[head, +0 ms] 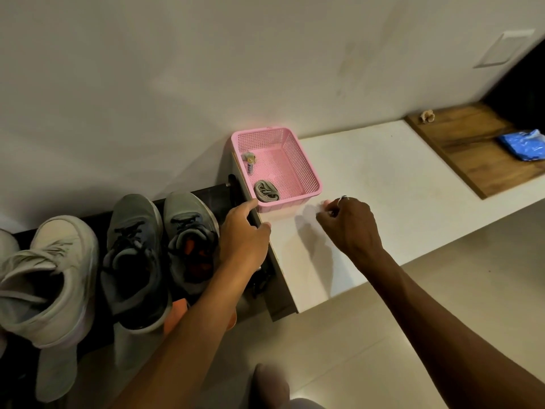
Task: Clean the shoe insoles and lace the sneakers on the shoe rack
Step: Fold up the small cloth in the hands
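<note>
Now the lacing step looks close to starting. The grey laces (267,191) lie rolled up in the near corner of the pink basket (306,166). The basket sits on the white desk (383,178) by the wall, just beside the shoe rack (212,190).

The left hand (244,234) reaches to that corner with loose, open fingers. Its first finger touches the basket's edge, and it holds nothing. The right hand (351,225) hovers over the desk just right of the basket, fingers curled in. Something small and pale shows at its fingertips, but it is too blurry — I cannot tell if the hand pinches a thing or is just closed.

The grey sneakers (188,231) stand on the rack next to the left arm and seem to have dark laces in them. A pale sneaker (53,276) stands further left.

I think the next move is to dip into the basket and pick up the roll of laces — gently, so the light basket does not slide — then bring it to a sneaker. I cannot tell if the insoles are clean.
</note>
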{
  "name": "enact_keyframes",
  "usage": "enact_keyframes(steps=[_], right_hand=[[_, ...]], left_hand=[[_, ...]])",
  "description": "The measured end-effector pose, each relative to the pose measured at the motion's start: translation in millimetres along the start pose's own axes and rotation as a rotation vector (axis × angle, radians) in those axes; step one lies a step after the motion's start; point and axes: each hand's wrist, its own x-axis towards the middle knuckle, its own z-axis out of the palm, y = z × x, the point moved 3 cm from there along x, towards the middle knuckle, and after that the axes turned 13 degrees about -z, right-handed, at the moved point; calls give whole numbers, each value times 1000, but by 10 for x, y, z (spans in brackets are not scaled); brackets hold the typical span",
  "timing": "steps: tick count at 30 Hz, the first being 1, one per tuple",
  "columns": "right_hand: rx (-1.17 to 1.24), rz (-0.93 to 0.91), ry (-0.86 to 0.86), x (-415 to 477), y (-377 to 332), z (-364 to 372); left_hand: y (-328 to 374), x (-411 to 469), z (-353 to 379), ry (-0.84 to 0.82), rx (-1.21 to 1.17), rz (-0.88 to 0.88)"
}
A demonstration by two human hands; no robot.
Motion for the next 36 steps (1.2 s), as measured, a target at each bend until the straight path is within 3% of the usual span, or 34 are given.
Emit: enact_keyframes(steps=[3, 8, 19, 36], right_hand=[[191, -8, 50, 75, -146, -174], [348, -181, 12, 416, -487, -241], [172, -293, -98, 1149, -991, 591], [103, -314, -136, 1152, -967, 678]], left_hand=[[16, -12, 12, -1, 5, -1], [30, -10, 43, 2, 18, -2], [-12, -6, 90, -35, 91, -6], [-14, 38, 29, -59, 106, 18]])
